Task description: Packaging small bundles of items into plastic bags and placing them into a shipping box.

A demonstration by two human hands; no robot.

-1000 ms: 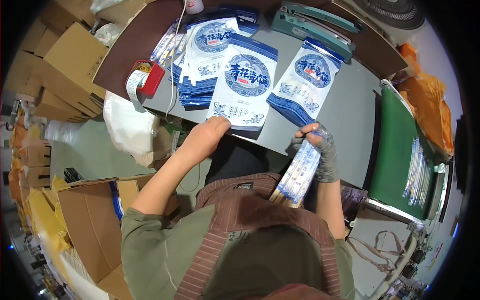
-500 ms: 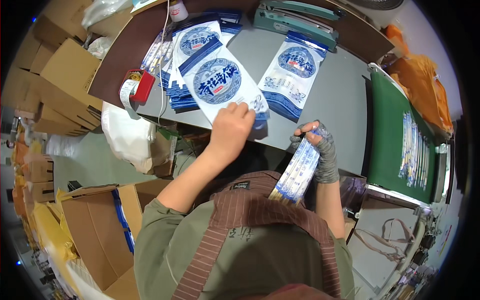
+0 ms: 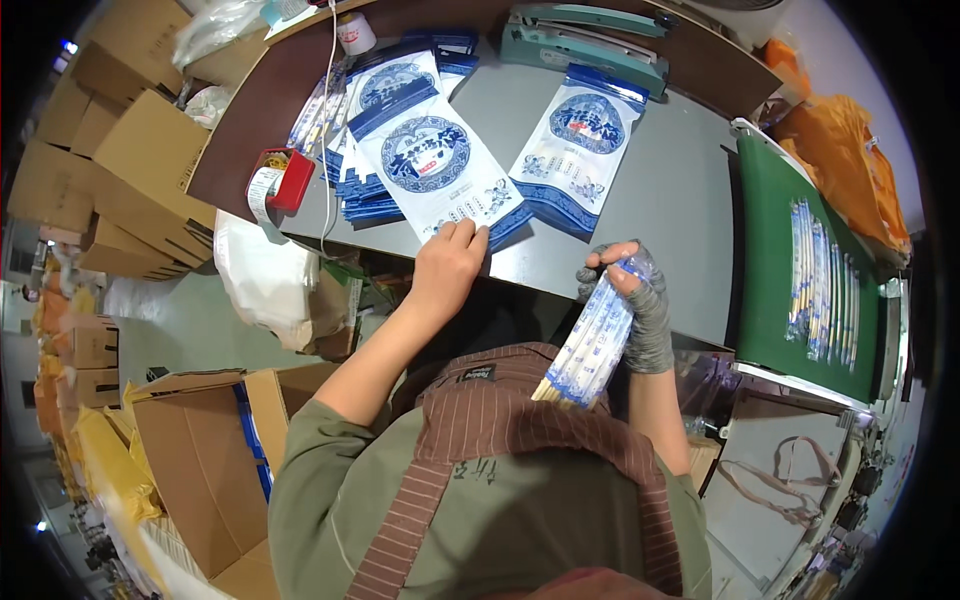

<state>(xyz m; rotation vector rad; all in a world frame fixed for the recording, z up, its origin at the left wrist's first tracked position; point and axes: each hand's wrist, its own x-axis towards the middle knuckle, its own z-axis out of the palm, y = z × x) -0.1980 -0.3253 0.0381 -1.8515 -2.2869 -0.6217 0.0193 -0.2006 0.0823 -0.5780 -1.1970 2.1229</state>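
"Looking at the front bag on the worktop, what do you find changed?"

"One second ago its top leaned to the right; now it leans to the left, and it covers a part of the bag stack; the left hand is at its lower edge, fingers bent; whether they pinch or only press, I cannot tell, because the underside is hidden."

"And the right hand?"

"It is to the lower right of the front bag, closed around the upper end of a bundle of wrapped sticks; their bare ends point downward, farther from the bag."

"What else is near the front bag?"

"A second bag, just to its right; a long teal device, beyond its upper right."

"What does the change mean for the work?"

"I judge that the left hand is arranging the bag; the bundle is outside of it, well gripped."
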